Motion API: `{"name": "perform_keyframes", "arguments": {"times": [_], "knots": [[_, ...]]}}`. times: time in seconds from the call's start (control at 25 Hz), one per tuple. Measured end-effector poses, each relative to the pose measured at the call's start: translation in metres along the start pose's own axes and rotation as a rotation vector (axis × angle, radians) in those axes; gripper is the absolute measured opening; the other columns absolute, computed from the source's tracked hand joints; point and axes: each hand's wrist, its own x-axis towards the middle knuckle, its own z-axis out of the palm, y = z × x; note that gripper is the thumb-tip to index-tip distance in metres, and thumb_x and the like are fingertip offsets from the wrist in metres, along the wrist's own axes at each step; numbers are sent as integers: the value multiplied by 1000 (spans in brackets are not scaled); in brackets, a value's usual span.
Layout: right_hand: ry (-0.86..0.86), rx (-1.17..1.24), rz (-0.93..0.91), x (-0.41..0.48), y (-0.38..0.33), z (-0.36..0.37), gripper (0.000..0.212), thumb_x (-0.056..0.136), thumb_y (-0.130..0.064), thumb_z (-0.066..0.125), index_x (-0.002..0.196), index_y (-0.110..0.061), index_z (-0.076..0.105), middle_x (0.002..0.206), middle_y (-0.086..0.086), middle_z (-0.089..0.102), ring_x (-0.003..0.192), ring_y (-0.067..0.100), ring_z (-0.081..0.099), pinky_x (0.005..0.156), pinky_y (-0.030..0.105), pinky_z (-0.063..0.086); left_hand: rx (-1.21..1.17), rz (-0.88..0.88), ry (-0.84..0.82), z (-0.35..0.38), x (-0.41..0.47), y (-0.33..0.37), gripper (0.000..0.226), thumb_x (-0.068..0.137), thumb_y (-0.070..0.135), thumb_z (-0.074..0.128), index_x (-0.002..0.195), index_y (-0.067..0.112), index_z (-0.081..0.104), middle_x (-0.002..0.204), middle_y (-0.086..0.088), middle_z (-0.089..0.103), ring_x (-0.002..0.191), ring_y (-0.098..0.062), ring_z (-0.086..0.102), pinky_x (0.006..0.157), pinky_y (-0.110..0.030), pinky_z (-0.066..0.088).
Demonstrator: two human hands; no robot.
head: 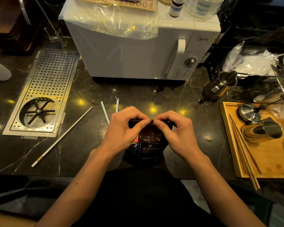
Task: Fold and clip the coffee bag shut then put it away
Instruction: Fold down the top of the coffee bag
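Both hands, left hand (123,126) and right hand (174,128), pinch the bag (148,145) top, which runs left-right; the clip (105,112) lies just behind-left of the bag, nearer the left.

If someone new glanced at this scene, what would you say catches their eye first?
Probably the two hands, left hand and right hand, pinching the top edge of the dark coffee bag at the counter's near centre. Behind them stands a white microwave, and the perforated metal drain tray gleams at the left.
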Motion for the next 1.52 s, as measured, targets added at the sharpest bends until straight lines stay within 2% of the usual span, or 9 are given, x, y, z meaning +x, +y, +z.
{"name": "perform_keyframes", "arguments": {"times": [0.28,0.52,0.72,0.84,0.96,1.12,1.24,1.36,1.52], "knots": [[70,-71,20,-2,1,-8,11,82,-4,73,77,-13,72,72,-14,67,73,3,65,72,14,48,17,12,-1,2,-1,-2,3,83,9,74,81,11,73,80,4,68,80,-8,63,74,-18,46],[83,-56,16,1,4,-8,14,80,-4,75,78,-18,75,74,-18,68,75,0,66,74,13,47,-153,-129,66,-6,-9,-13,12,78,12,78,84,21,75,83,6,72,82,-13,69,79,-28,53],[-12,90,112,3,11,-17,18,80,-11,78,86,-28,75,82,-9,75,84,10,71,80,24,54,-149,-118,65,-6,-5,-14,14,76,12,79,81,25,74,80,8,72,79,-10,68,78,-22,50],[-32,146,166,-2,16,-16,14,83,-11,76,89,-24,74,84,-4,74,87,15,70,82,30,55,-203,-153,53,-6,-4,-15,16,77,11,78,81,26,74,79,8,72,79,-9,68,77,-19,50],[29,-17,94,-5,16,-9,11,83,-7,74,84,-18,72,79,-14,69,81,0,65,78,17,50,-255,-235,12,-5,-6,-16,15,77,15,78,86,26,74,85,5,74,86,-11,70,80,-21,53],[111,-29,75,-7,14,0,18,82,-4,74,82,-22,70,78,-19,67,78,-4,64,75,10,46,-257,-289,-20,0,-10,-22,11,75,23,78,85,21,74,83,2,74,83,-12,70,78,-28,55],[55,99,141,-7,15,-4,22,84,-8,74,88,-29,69,81,-14,70,84,5,67,80,20,52,-248,-266,13,4,-8,-25,14,79,14,77,77,27,72,80,1,71,78,-12,67,75,-29,53],[15,239,227,-11,19,-8,23,82,-8,76,100,-20,68,91,-5,71,91,14,70,85,28,55,-253,-265,31,6,-8,-27,16,78,14,78,76,28,72,82,2,71,77,-12,67,75,-28,54],[93,249,277,-12,19,-1,26,80,4,73,84,-22,69,79,-8,72,80,10,69,77,29,56,-286,-276,27,7,-11,-26,13,77,13,78,81,24,74,83,3,74,81,-13,70,78,-27,55]]}}
